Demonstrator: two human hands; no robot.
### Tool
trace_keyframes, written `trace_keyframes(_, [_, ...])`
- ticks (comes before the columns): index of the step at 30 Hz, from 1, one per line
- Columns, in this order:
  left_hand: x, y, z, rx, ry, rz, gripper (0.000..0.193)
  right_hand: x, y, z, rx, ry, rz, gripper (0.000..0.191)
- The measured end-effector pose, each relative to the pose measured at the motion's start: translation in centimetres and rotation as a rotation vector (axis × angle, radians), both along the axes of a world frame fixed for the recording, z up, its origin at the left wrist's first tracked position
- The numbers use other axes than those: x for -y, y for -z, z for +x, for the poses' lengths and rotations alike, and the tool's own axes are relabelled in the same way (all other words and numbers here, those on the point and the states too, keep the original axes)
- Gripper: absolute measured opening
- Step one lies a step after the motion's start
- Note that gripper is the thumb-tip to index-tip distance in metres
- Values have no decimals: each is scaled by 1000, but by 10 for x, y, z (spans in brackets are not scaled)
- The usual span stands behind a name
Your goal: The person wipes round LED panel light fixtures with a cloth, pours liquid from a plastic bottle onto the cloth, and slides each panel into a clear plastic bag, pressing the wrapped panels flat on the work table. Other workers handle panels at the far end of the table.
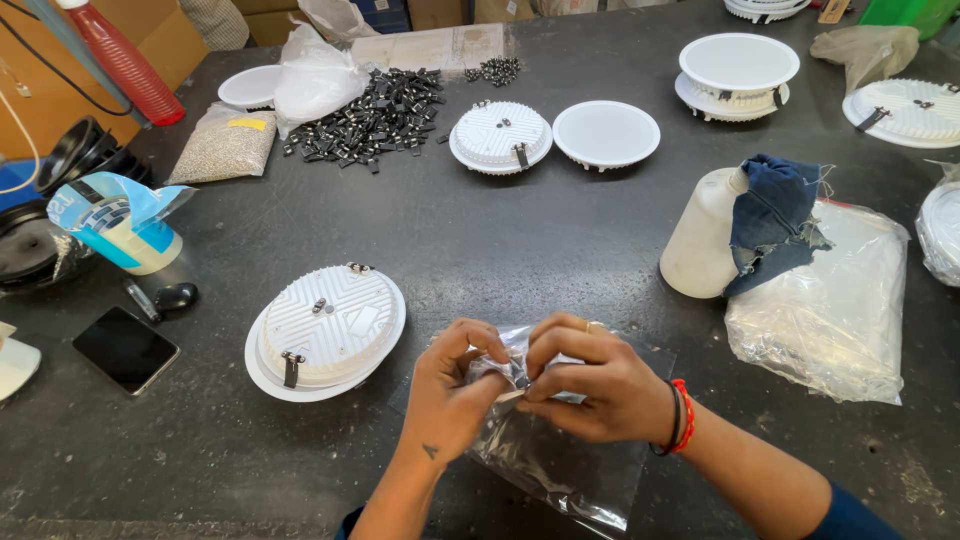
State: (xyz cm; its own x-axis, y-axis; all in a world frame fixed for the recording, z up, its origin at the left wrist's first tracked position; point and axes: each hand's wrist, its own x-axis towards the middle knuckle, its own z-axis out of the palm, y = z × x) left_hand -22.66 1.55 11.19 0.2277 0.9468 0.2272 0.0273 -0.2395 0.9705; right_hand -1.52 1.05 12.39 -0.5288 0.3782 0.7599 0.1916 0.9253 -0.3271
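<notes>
Head view shows a clear plastic bag on the dark table at the near edge, its crumpled top pinched shut-fingered by both the left hand and the right hand. Just left lies a white round lamp housing (ribbed back up). Farther off sit a pile of black clips, a pale jug under blue cloth, and a bag of grey pellets.

1. A white round lamp lies back-up on the dark table, near a phone.
2. Black clips are heaped beside a pellet bag.
3. A blue rag drapes over a white jug, perhaps plastic.
</notes>
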Motion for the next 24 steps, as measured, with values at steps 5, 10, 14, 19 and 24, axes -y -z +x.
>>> trace_keyframes(5, [0,3,6,-165,-146,341,13,-5,2,-4,-8,108,116,25])
trace_keyframes(10, [19,3,17,-274,-316,648,15,13,-5,-1,94,345,-110,80])
trace_keyframes(14, [19,39,26,-291,-224,1088,27,46,-7,28,394,286,-169,68])
trace_keyframes(19, [-32,166,67,-394,201,707,54,93,-30,131,336,318,-373,57])
trace_keyframes(24, [-17,271,100,-516,157,362,84,184,-66,252,36,1045,-319,45])
